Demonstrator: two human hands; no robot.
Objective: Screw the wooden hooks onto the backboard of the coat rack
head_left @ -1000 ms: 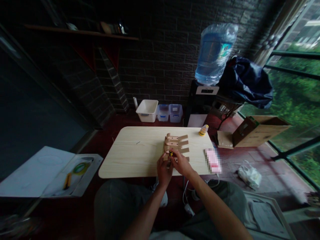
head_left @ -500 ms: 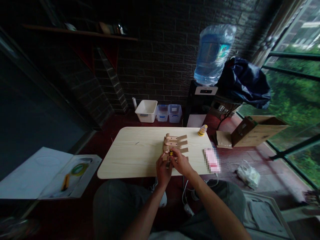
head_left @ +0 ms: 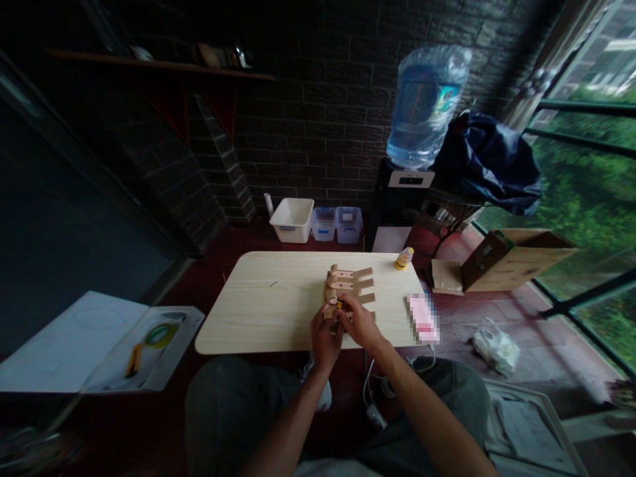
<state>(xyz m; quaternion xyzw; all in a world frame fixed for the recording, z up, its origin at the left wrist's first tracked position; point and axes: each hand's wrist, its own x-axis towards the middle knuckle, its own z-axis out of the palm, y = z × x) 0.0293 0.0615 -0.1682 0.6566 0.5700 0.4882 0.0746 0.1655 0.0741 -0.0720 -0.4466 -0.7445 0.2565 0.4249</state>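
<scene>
A wooden piece with several curved, strap-like strips [head_left: 349, 285] lies near the front edge of the pale table [head_left: 258, 298]. At its near end, my left hand [head_left: 326, 334] is closed around a part of it. My right hand [head_left: 358, 321] meets the left one from the other side, its fingers pinching a small black and yellow object [head_left: 340, 304]. The fingers hide most of this small object and the nearest strip.
A yellow-based bottle [head_left: 404, 258] stands at the table's back right corner, and a blurred pink item [head_left: 422, 318] lies at the right edge. An open white case [head_left: 169, 371] is at the left. Bins [head_left: 293, 222] stand behind the table.
The view has shifted very slightly. Both hands stay in nearly the same place on the wooden piece.
</scene>
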